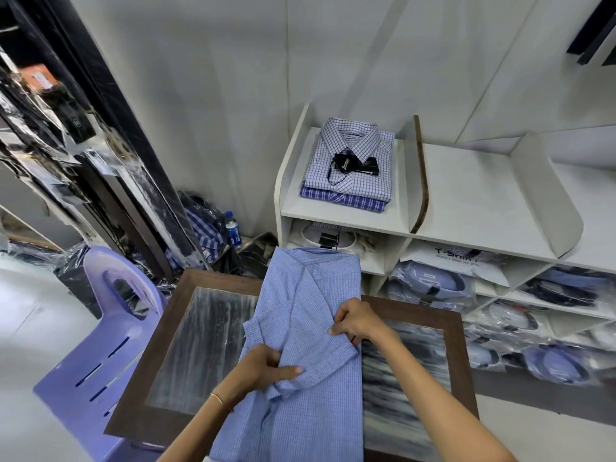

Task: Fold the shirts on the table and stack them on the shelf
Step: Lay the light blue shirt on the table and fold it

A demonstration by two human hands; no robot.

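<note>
A light blue fine-checked shirt lies lengthwise on the dark-framed table, collar at the far end, both sleeves folded in over its back. My left hand grips a bunched fold of a sleeve near the shirt's middle. At the shirt's right edge, my right hand pinches the folded sleeve cloth. On the white shelf beyond the table sit two folded checked shirts, the top one with black tags.
A lilac plastic chair stands left of the table. Lower shelf cubbies hold several bagged shirts. Bagged clothes and a water bottle lie on the floor at the back. A dark rack of packaged goods stands at left.
</note>
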